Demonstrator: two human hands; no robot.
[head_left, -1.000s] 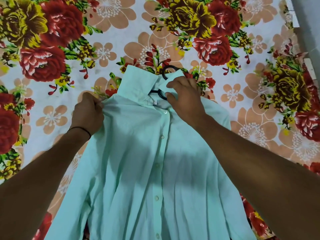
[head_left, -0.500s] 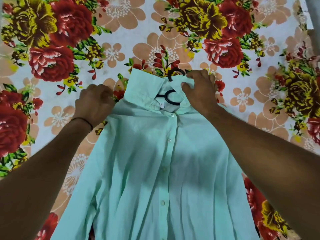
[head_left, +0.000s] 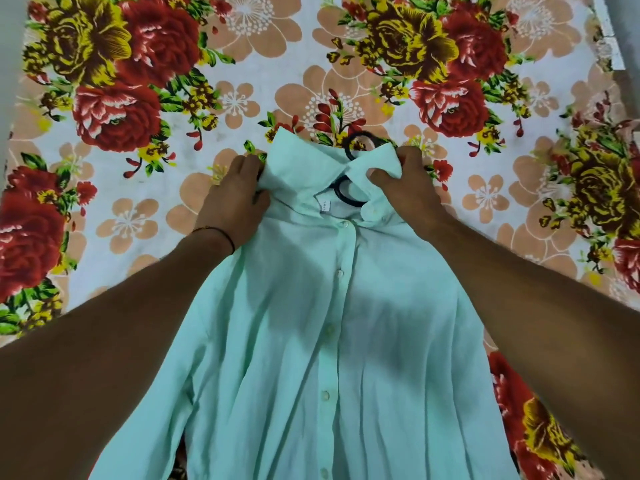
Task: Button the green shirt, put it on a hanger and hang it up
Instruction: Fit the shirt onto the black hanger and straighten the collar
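The pale green shirt (head_left: 311, 323) lies front up on a flowered bedsheet, its placket buttoned down the middle. A black hanger (head_left: 349, 192) is inside it; its hook sticks out through the collar opening and the rest is hidden under the cloth. My left hand (head_left: 235, 199) grips the left side of the collar at the shoulder. My right hand (head_left: 405, 188) pinches the right collar flap, thumb on top of the fabric.
The flowered bedsheet (head_left: 173, 98) covers the whole surface around the shirt. A pale wall or bed edge (head_left: 613, 36) shows at the top right corner.
My left hand has slid right from the shoulder seam onto the collar. My right hand has shifted along the right collar flap, and the collar has spread open, showing more of the hanger hook.
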